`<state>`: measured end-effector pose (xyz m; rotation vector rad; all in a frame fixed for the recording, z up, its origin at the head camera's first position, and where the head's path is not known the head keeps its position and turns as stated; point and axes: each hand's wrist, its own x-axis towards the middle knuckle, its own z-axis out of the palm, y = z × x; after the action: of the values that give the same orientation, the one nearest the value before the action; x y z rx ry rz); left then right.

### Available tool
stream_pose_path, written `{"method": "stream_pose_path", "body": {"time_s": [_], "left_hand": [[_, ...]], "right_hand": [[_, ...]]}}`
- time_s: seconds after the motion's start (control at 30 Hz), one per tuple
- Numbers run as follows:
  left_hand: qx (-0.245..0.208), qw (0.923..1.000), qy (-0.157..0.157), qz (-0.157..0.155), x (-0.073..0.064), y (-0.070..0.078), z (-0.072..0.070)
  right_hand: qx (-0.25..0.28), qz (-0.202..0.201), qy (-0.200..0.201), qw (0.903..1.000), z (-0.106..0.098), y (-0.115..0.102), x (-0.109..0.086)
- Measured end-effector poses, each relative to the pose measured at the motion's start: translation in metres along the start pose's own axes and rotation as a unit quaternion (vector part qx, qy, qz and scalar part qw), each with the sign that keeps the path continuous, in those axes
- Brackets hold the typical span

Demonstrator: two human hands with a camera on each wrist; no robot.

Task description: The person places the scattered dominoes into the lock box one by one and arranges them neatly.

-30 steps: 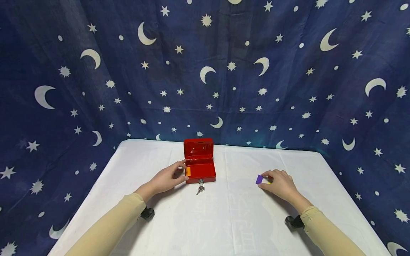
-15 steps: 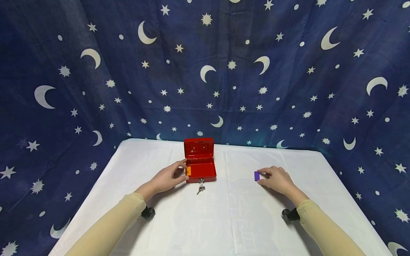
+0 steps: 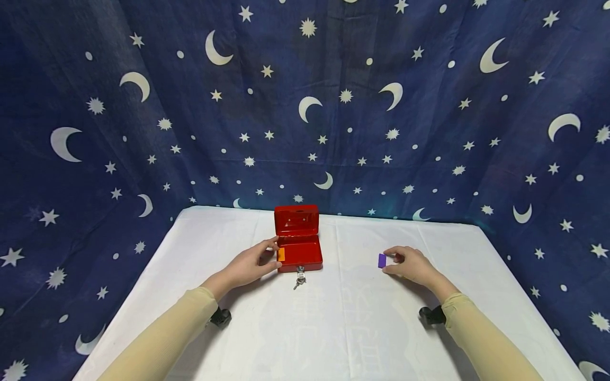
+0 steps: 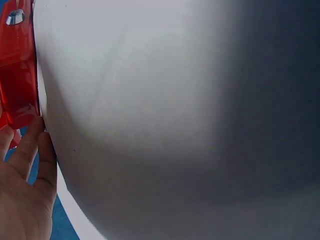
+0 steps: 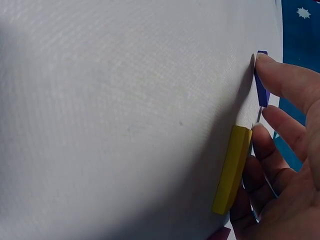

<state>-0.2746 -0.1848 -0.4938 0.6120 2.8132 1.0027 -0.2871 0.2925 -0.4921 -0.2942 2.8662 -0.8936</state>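
Tablecloth, starry blue curtain, red box

Red box gleaming, white surface showing
Purple block, yellow block, orange piece and beige sleeves are adding colour; white moons, stars and dots are patterning the dark blue curtain.

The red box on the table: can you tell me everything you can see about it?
The red box looks like shiny painted metal, rectangular with rounded corners. It sits flat on the white-covered table, its lid standing open at the back. A silvery fitting with what look like keys shows at the front. The left hand is at its left end, and fingertips appear to touch it. An orange piece shows there too; whether it lies inside is hard to tell.
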Motion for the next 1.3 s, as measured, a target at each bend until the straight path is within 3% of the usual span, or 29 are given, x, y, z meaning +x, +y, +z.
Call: {"method": "stream_pose_path", "body": {"time_s": [0.43, 1.3], "left_hand": [[0.004, 1.0, -0.002, -0.001, -0.0013, -0.0004, -0.0006], [0.0, 1.0, 0.002, -0.001, -0.0013, -0.0003, -0.0007]], "right_hand": [[0.036, -0.003, 0.001, 0.9993, -0.0007, 0.002, -0.0003], [0.018, 0.018, 0.009, 0.9996, 0.0024, -0.0011, -0.0014]]}}
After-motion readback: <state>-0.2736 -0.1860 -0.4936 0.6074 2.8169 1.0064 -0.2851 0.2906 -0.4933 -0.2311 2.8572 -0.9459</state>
